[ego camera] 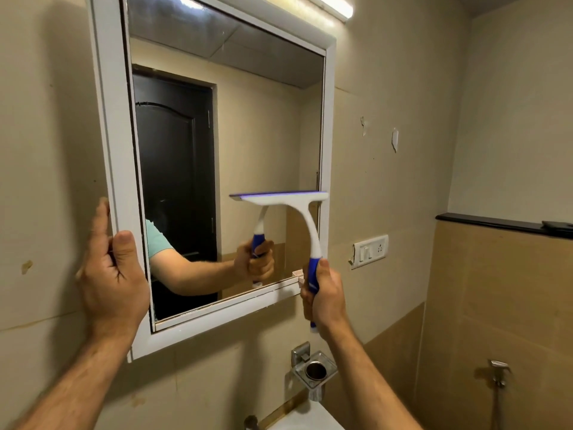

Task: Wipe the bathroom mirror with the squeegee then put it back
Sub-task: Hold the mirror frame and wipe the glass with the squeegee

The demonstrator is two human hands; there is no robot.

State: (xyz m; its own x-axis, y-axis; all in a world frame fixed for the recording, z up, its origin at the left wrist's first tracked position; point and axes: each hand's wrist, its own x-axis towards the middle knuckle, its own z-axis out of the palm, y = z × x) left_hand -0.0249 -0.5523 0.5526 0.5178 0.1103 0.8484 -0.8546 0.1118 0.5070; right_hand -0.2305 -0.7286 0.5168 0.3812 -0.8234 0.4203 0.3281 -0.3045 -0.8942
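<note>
A white-framed mirror (263, 125) hangs on the beige wall. My right hand (325, 299) is closed around the blue grip of a white and blue squeegee (305, 212). Its blade lies level against the glass in the lower right part, with the right end over the frame. My left hand (111, 274) grips the lower left edge of the mirror frame (117, 181), thumb on the front. The glass reflects a dark door, my arm and the squeegee.
A metal and glass holder (314, 372) is fixed to the wall below the mirror, above a white basin (307, 418). A switch plate (370, 250) sits to the right, a dark ledge (496, 224) further right, a spray tap (499, 372) low right. A tube light (328, 6) is overhead.
</note>
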